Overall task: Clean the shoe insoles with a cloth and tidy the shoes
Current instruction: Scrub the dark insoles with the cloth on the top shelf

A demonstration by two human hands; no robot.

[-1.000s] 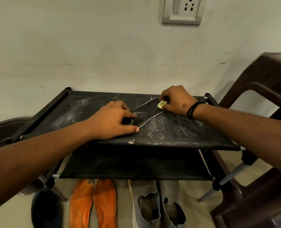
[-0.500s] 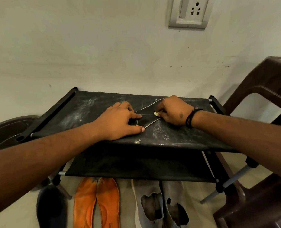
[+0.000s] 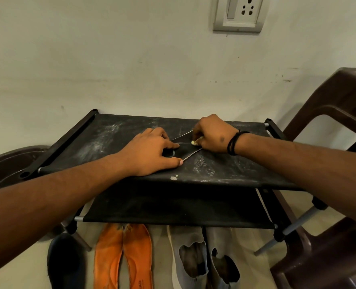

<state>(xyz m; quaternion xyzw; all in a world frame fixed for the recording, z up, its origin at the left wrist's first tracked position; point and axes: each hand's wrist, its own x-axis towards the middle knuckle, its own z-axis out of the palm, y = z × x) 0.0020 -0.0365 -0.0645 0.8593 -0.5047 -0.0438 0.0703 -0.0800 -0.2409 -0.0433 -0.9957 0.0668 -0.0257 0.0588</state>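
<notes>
A dark insole [image 3: 184,151] with a pale edge lies on the dusty top shelf of a black fabric shoe rack [image 3: 93,147]. My left hand [image 3: 150,152] presses flat on its near end, fingers and thumb spread along its edges. My right hand [image 3: 211,133] is curled round a small yellowish cloth [image 3: 195,142] and holds it against the middle of the insole. Most of the cloth is hidden inside the fist.
On the floor under the rack lie two orange insoles [image 3: 122,257], two grey worn insoles [image 3: 204,259] and a dark one [image 3: 65,261]. A brown plastic chair [image 3: 329,205] stands at the right, a brown chair seat [image 3: 8,163] at the left. The wall carries a socket [image 3: 240,14].
My right hand with the cloth has slid along the insole from its far end toward my left hand. My left hand has kept its place on the insole.
</notes>
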